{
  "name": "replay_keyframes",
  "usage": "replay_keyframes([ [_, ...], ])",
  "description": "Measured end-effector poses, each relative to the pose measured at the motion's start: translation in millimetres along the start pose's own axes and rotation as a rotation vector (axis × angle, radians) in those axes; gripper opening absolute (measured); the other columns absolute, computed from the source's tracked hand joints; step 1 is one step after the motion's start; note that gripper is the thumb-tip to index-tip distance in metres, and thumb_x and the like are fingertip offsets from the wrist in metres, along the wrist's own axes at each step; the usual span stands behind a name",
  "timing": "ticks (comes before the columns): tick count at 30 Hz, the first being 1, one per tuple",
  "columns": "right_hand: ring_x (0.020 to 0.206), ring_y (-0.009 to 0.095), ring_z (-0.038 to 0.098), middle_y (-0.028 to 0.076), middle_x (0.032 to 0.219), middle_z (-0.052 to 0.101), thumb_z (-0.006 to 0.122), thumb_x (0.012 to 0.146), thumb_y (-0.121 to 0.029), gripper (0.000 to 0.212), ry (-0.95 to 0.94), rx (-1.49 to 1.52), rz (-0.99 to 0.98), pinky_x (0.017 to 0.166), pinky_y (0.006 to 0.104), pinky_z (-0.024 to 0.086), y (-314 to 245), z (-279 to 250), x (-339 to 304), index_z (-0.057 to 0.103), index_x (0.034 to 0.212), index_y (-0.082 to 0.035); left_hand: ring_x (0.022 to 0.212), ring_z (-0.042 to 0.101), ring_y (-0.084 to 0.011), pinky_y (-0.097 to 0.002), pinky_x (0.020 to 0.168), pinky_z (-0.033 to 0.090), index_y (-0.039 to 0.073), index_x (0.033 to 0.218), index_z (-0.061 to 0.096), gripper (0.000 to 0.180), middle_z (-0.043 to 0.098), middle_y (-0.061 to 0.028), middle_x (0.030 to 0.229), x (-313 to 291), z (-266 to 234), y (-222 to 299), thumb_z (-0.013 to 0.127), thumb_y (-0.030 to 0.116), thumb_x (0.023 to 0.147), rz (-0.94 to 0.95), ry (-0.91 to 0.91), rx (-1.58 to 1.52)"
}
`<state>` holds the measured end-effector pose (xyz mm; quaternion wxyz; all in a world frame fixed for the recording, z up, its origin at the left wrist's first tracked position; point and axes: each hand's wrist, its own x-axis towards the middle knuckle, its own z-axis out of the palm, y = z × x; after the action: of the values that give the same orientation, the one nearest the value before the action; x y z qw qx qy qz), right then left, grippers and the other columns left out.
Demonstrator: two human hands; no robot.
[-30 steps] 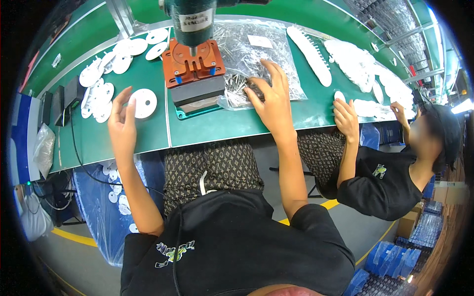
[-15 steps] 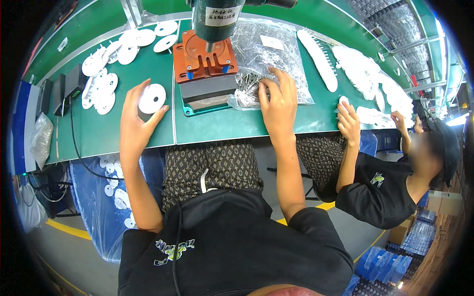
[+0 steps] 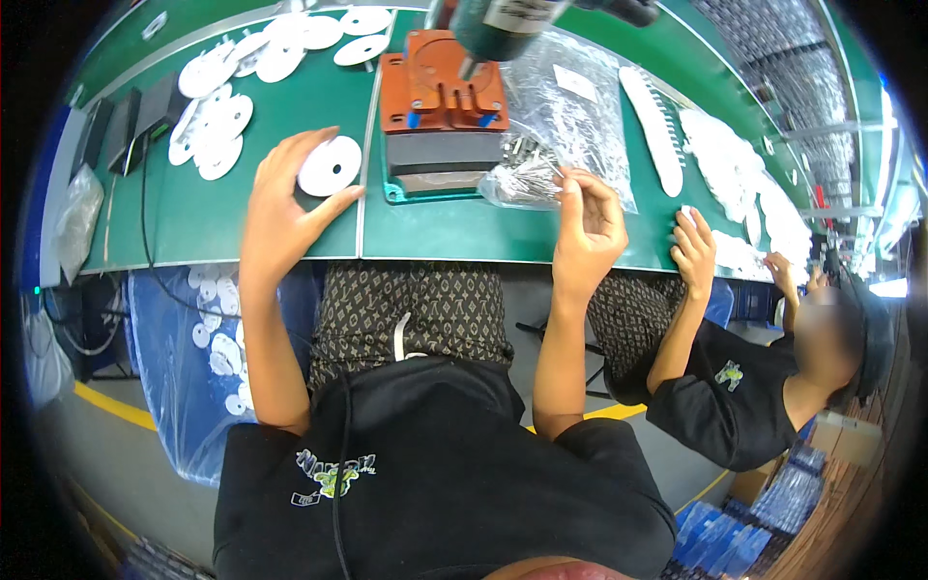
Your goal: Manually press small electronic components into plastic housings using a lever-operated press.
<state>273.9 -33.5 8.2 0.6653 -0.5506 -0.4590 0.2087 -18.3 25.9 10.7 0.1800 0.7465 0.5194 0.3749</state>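
My left hand [image 3: 280, 208] is curved round a white disc [image 3: 338, 155] with a small centre hole, its rim lying between thumb and fingers. My right hand [image 3: 592, 232] is at the near right of a pile of thin metal pins [image 3: 530, 170], thumb and index fingertips pinched together. Whatever is in that pinch is too small to make out. The pins spill at the mouth of a clear plastic bag [image 3: 604, 121]. Between my hands stands an orange fixture [image 3: 401, 92] on a dark block, beneath a dark green tool head [image 3: 493, 34].
More white discs [image 3: 220, 159] lie at the left and far left of the green table [image 3: 464, 237]. A white strip with a row of pins [image 3: 650, 126] and white parts [image 3: 720, 159] are at the right. A co-worker's hand [image 3: 694, 253] works there. A black cable [image 3: 145, 213] hangs over the left edge.
My right hand has drawn back from the pins toward the right and near side, its fingers closing to a pinch. The left hand still has the disc. The whole view has shifted slightly.
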Motion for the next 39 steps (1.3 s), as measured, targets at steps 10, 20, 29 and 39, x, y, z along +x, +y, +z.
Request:
replay_keyframes([
  [10,0.084,0.03,0.063,0.012,0.092,0.063,0.068,0.086,-0.001,0.017,-0.483,-0.42,-0.704,0.074,0.0395,0.05,-17.3,67.4,-24.4,0.06,0.102,-0.001,0.118,0.056,-0.0294,-0.0387,0.104,0.042,0.011,0.117,0.072,0.051,0.059,-0.011,0.123,-3.2,-2.5,2.6,0.085,0.018,0.068,0.156,-0.167,-0.113],
  [20,0.087,0.028,0.064,0.011,0.091,0.064,0.071,0.083,-0.007,0.02,-0.544,-0.508,-0.796,0.075,0.0386,0.049,-14.7,79.5,-22.5,0.061,0.099,-0.002,0.118,0.057,-0.031,-0.0391,0.102,0.045,0.009,0.112,0.072,0.048,0.059,-0.0135,0.124,-3.6,-1.3,1.2,0.083,0.011,0.066,0.222,-0.144,-0.167],
  [29,0.091,0.027,0.063,0.011,0.096,0.063,0.067,0.081,-0.008,0.022,-0.656,-0.553,-0.902,0.077,0.0378,0.05,-23.7,84.1,-18.3,0.062,0.101,-0.002,0.12,0.056,-0.0321,-0.0423,0.103,0.043,0.011,0.11,0.072,0.042,0.062,-0.0121,0.124,-3.2,-0.8,-0.5,0.081,0.019,0.07,0.238,-0.153,-0.147],
  [39,0.064,0.024,0.06,0.011,0.08,0.066,0.064,0.089,0.002,0.021,-0.291,-0.346,-0.501,0.06,0.0348,0.048,-3.4,32.0,-37.8,0.069,0.109,0.001,0.115,0.063,-0.0312,-0.0398,0.099,0.049,0.004,0.101,0.075,0.022,0.07,-0.0106,0.112,-18.2,2.9,10.9,0.076,0.006,0.079,0.171,0.007,-0.163],
])
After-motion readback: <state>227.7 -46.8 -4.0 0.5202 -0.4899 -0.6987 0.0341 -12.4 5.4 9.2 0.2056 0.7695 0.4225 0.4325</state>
